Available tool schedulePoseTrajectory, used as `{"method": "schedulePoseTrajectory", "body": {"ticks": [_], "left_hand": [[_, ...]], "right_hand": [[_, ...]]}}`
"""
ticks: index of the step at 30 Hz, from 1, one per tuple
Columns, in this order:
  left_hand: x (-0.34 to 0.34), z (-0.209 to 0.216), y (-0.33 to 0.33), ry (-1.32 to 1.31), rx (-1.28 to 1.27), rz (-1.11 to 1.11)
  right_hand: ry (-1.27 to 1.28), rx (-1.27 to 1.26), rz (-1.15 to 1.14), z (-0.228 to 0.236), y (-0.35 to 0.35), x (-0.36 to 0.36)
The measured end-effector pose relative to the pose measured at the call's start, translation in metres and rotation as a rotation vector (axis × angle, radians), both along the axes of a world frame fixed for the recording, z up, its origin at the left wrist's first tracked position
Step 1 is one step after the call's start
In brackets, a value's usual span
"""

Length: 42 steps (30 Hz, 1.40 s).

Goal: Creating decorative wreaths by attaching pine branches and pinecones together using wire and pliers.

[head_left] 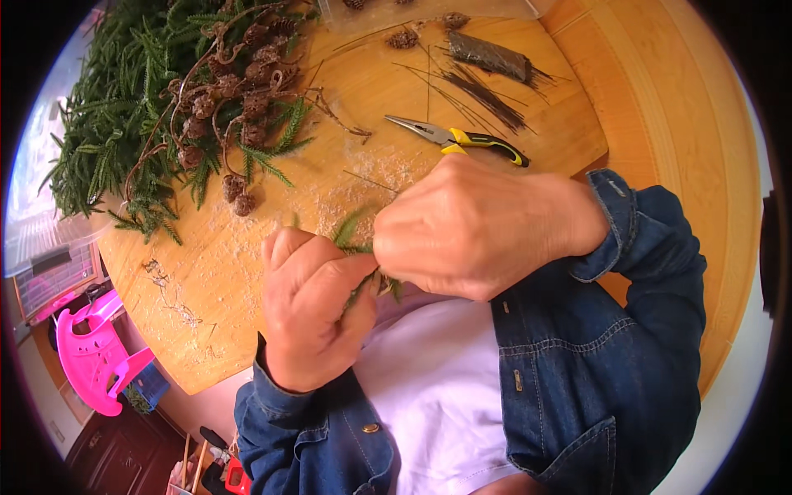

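Close in front of my chest, both hands meet at a small green artificial pine sprig [350, 228]. My left hand [318, 305] is closed, its thumb and fingers pinching the sprig, whose needles poke out above and below. Pressed against it from the right is my right hand [466, 229], also closed with the knuckles up; its fingertips and whatever they grip are hidden. Just beyond the right hand lie long-nose pliers [491, 145] with yellow and black handles, their jaws pointing left.
Green pine branches [124, 115] heap at the far left, with brown pinecones [256, 103] on twisted stems over them. Thin dark wires [487, 97] and a wrapped bundle [491, 56] lie at the back right. Pale crumbs litter the wooden table [272, 202]. A pink plastic chair [89, 359] stands left.
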<state>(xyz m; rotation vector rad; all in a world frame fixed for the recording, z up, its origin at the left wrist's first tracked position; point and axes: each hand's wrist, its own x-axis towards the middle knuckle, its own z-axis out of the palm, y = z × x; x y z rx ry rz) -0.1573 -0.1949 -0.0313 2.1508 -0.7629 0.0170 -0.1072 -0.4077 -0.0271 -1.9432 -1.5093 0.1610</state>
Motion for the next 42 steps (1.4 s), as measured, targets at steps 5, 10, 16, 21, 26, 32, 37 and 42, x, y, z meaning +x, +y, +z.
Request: {"method": "schedulePoseTrajectory", "body": {"ticks": [5,10,16,21,26,32,37,42], "left_hand": [[-0.002,-0.001,-0.008,-0.124,0.083,0.01],[0.001,-0.001,-0.004,0.271,-0.199,0.104],[0.003,-0.003,0.0,0.614,-0.488,0.052],[0.004,-0.005,0.001,0.594,-0.412,-0.027],[0.001,0.0,-0.001,0.377,-0.222,-0.053],[-0.005,0.006,-0.002,0.582,-0.328,0.242],[-0.002,-0.001,0.005,0.57,-0.512,0.299],[-0.002,-0.003,0.005,0.675,-0.66,0.408]], "right_hand": [[0.55,0.121,-0.262,-0.005,-0.009,-0.01],[0.468,0.246,-0.362,0.005,-0.019,-0.002],[-0.161,0.209,-0.251,-0.001,-0.007,0.002],[-0.224,0.147,-0.111,-0.003,-0.008,0.004],[-0.099,0.122,-0.092,-0.002,-0.011,-0.005],[0.263,0.22,-0.408,-0.004,-0.044,0.008],[-0.131,-0.223,-0.639,-0.02,-0.076,-0.004],[-0.308,-0.454,-0.661,-0.038,-0.079,-0.018]]}}
